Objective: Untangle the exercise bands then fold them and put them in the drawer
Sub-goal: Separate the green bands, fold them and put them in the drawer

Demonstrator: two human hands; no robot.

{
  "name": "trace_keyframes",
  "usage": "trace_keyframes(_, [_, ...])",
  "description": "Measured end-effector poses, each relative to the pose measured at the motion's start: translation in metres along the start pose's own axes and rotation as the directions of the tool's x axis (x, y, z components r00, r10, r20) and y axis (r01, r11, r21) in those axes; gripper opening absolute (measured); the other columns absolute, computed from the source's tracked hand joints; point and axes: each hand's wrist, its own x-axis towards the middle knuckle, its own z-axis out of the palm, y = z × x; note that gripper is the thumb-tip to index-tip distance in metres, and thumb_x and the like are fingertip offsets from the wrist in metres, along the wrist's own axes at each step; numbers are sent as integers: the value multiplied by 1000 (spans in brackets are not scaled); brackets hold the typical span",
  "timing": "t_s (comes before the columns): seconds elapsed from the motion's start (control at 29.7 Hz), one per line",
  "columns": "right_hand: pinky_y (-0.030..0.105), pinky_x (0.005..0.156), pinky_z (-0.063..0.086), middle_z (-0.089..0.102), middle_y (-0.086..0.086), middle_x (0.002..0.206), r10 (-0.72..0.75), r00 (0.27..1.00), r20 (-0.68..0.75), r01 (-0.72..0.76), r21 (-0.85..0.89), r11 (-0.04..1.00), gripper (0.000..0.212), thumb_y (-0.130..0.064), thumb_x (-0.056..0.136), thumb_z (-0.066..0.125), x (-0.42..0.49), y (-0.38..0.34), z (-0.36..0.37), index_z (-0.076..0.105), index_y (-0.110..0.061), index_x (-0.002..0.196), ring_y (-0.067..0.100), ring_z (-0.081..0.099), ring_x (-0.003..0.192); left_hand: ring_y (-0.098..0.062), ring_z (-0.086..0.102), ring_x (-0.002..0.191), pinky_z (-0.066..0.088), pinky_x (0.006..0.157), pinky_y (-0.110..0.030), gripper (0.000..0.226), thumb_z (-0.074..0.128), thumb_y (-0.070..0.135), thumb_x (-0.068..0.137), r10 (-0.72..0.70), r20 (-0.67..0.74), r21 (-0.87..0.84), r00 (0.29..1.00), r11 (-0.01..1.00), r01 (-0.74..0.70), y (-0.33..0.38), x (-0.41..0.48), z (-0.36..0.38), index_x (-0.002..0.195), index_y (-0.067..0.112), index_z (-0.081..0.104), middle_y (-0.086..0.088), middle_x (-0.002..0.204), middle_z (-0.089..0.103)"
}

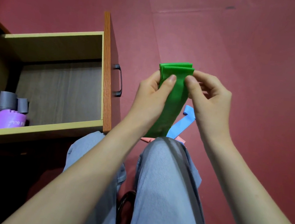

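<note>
Folding the green band [172, 90]: that's the step in hand. It's doubled into several layers and held in the air above the knees, over the floor [246, 49], right of the open drawer [58, 41]. Left hand [151, 95] grips the stack, thumb across the front. Right hand [209, 94] pinches its upper right edge between thumb and fingertips. The lower end hangs toward the lap, so I judge one more fold is due.

Next: bring the tail up, square the edges, clamp so the layers don't spring, carry left into the drawer. Grey roll [6, 101] and purple roll [8, 121] sit in its back corner nearest me. Blue band [181, 122] and pink band [179, 139] lie loose on the floor below the hands.
</note>
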Motion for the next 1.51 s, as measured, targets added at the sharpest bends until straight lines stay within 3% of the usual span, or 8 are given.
trace_keyframes(0.24, [8, 60, 37, 55, -13, 68, -53, 997, 60, 55, -34, 998, 17, -12, 79, 63, 10, -2, -2, 61, -27, 72, -5, 47, 55, 1, 56, 72, 47, 64, -10, 23, 36, 11, 96, -38, 45, -48, 998, 998, 40, 0, 4, 2, 86, 24, 52, 6, 83, 59])
trace_keyframes(0.47, [15, 46, 41, 59, -14, 50, 9, 988, 157, -34, 154, 987, 13, -4, 84, 55, 14, 1, -8, 63, -14, 81, 1, 47, 44, 5, 61, 71, 50, 64, -11, 29, 51, 3, 88, -150, 207, 25, 967, 989, 148, -13, 11, -11, 115, 10, 46, 2, 95, 60])
trace_keyframes(0.67, [17, 49, 45, 61, -16, 57, -49, 982, 180, 28, 116, 993, 15, -6, 84, 54, 23, 4, -12, 61, -20, 80, 1, 52, 48, 6, 59, 49, 48, 53, -9, 12, 50, 7, 90, -326, 164, 172, 931, 939, 299, -30, 8, -15, 85, 9, 61, 11, 62, 65])
trace_keyframes(0.77, [16, 56, 48, 59, -6, 69, -120, 969, 218, 110, 57, 992, 18, -7, 81, 55, 24, 3, -16, 59, -24, 80, 0, 55, 55, 0, 60, 56, 50, 56, -14, 20, 51, 10, 90, -342, 113, 173, 933, 931, 321, -29, 12, -14, 72, 17, 58, 5, 69, 63])
trace_keyframes(0.98, [29, 66, 53, 51, -9, 82, -244, 931, 271, 276, -83, 958, 20, -5, 81, 59, 17, 7, -19, 60, -25, 85, 3, 54, 70, -22, 58, 92, 47, 90, -37, 16, 40, 15, 95, -388, 85, 28, 918, 922, 387, -27, 15, -8, 95, 11, 56, -11, 99, 61])
trace_keyframes(1.08, [8, 67, 45, 47, -8, 83, -282, 905, 319, 331, -113, 937, 18, -4, 80, 61, 10, 16, -19, 62, -18, 91, -8, 53, 74, -14, 59, 77, 48, 76, -27, 10, 51, 15, 88, -372, 83, -39, 925, 926, 376, -28, 15, -9, 82, 16, 59, -3, 82, 63])
trace_keyframes(1.18, [8, 72, 44, 47, -3, 85, -336, 858, 388, 436, -206, 876, 19, -14, 80, 57, 4, 26, -23, 69, -5, 92, -8, 52, 80, -9, 58, 61, 48, 59, -19, 18, 46, 8, 86, -375, 166, -99, 912, 914, 394, -29, 16, -11, 75, 16, 58, 2, 63, 63])
trace_keyframes(1.51, [14, 73, 37, 57, 18, 89, -404, 804, 436, 566, -353, 745, 20, -8, 82, 54, 2, 32, -30, 69, -3, 94, 14, 49, 82, -15, 67, 72, 56, 69, -23, 40, 24, 19, 92, -444, 390, -340, 807, 745, 575, -15, 12, -17, 91, 6, 61, -7, 80, 70])
